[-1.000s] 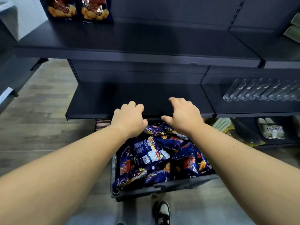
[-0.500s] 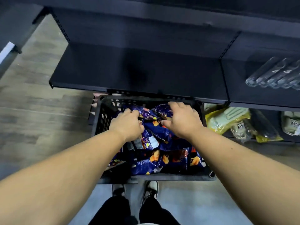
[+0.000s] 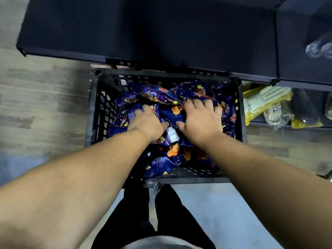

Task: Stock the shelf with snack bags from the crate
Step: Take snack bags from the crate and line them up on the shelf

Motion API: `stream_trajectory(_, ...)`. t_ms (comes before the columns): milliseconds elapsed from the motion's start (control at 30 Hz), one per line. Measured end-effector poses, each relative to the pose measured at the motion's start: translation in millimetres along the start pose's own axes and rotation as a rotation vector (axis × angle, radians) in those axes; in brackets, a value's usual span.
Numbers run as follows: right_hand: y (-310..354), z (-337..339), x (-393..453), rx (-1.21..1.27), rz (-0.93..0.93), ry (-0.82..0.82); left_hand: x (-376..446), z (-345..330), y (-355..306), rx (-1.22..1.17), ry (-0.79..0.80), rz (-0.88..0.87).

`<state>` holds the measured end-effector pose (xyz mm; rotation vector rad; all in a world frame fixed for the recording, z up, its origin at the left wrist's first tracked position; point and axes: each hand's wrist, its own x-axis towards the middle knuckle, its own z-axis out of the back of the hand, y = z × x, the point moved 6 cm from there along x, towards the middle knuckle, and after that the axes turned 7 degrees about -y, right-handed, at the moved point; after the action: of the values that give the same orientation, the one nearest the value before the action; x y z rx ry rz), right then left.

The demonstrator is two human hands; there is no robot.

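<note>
Two hands down in black crate point(image 3: 93, 112) under dark shelf point(image 3: 143, 33): left hand point(image 3: 146, 124) and right hand point(image 3: 201, 121) each seemingly gripping blue snack bags point(image 3: 161, 95); yellow packages point(image 3: 265, 101) beside.

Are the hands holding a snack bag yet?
Cannot tell. Both the left hand and right hand lie on the snack bags in the crate.

floor point(image 3: 45, 108) wood-look | crate point(image 3: 93, 112) on it | shelf point(image 3: 143, 33) bare

snack bags point(image 3: 161, 94) fill the crate point(image 3: 93, 108), which stands on the floor point(image 3: 41, 108) before the shelf point(image 3: 143, 33).
</note>
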<state>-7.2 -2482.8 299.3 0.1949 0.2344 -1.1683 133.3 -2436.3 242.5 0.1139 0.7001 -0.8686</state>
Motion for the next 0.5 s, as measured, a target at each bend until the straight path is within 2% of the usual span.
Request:
stream_trajectory(167, 4, -14, 3, 0.002, 0.014, 0.053, 7, -7, 0, -0.032, 0.005, 0.059)
stream_trajectory(333, 7, -16, 8, 0.006, 0.024, 0.072, 9, 0, 11, -0.136, -0.066, 0.003)
stream_trajectory(433, 9, -14, 10, 0.024, 0.022, 0.077, 12, 10, 21, -0.289, -0.032, -0.057)
stream_trajectory(500, 11, -10, 12, 0.038, 0.019, 0.076, 14, 20, 31, -0.521, 0.012, -0.047)
